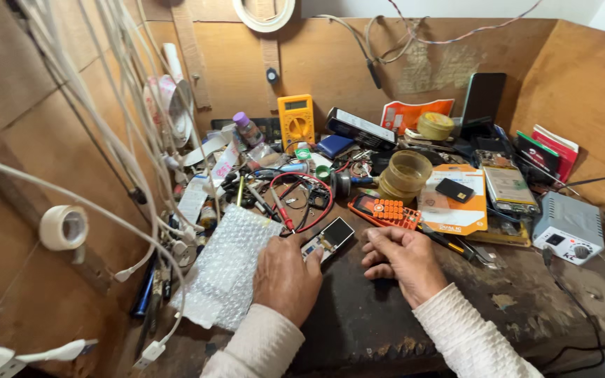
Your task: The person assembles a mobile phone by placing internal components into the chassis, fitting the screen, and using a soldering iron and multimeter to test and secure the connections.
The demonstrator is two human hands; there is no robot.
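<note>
Nearest the camera, two cream knitted sleeves reach onto the dark, worn bench (386, 315). The left hand (287, 278) lies palm down, its fingers (295, 245) bent over the near end of a small phone (329, 238) with a dark screen and pale casing; the phone lies flat on the bench, slanting up to the right, its far end clear of the hand. Whether the fingers pinch it or only rest on it cannot be told. Just left of that hand a sheet of bubble wrap (229, 266) lies spread on the bench. The right hand (404, 257) rests to the right of the phone, near it but not touching, its fingers (379, 252) curled loosely inward and holding nothing that can be seen.

Just beyond the right hand lies an orange keypad phone (384, 210), and beside it to the right a flat orange and white package (456, 203) with a small black block on top. A grey box with a knob (568, 236) sits at the right edge. Red and black probe leads (295, 199) loop behind the small phone. Farther back stand a roll of clear tape (405, 175), a yellow multimeter (296, 120), a red and white packet (414, 113) leaning on the wooden back wall, and red and green booklets (551, 150) at the far right. White cables (106, 105) hang down the left wall, near a roll of white tape (64, 227).
</note>
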